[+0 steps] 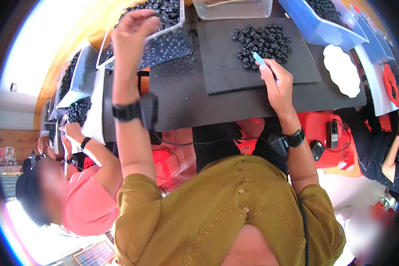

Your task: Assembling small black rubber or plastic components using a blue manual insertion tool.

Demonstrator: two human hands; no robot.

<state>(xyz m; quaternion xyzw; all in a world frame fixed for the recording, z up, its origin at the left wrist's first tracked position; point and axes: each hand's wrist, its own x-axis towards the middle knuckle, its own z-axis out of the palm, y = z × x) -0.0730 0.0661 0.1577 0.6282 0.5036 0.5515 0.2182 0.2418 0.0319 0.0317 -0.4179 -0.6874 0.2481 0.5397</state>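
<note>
My left hand point(134, 30) is raised over the near left corner of a clear plastic box point(188, 44) full of small dark round berries point(166, 44) that look like blueberries. Its thumb and fingertips come together, slightly blurred; what they pinch is too small to make out. My right hand point(277, 82) grips a slim light-blue pen-shaped tool point(258, 57) between thumb and fingers. The tool's tip reaches the near edge of a loose heap of the same berries point(268, 42), which lies on a dark square mat point(219, 66).
An empty-looking clear tub point(232, 13) stands beyond the mat. Right of it is a blue-tinted bin point(328, 33) with dark contents, and a white wavy-edged piece point(341, 71) lies on the table point(177, 97). A co-worker in pink point(91, 199) handles berries at left. A cable point(181, 142) hangs by my lap.
</note>
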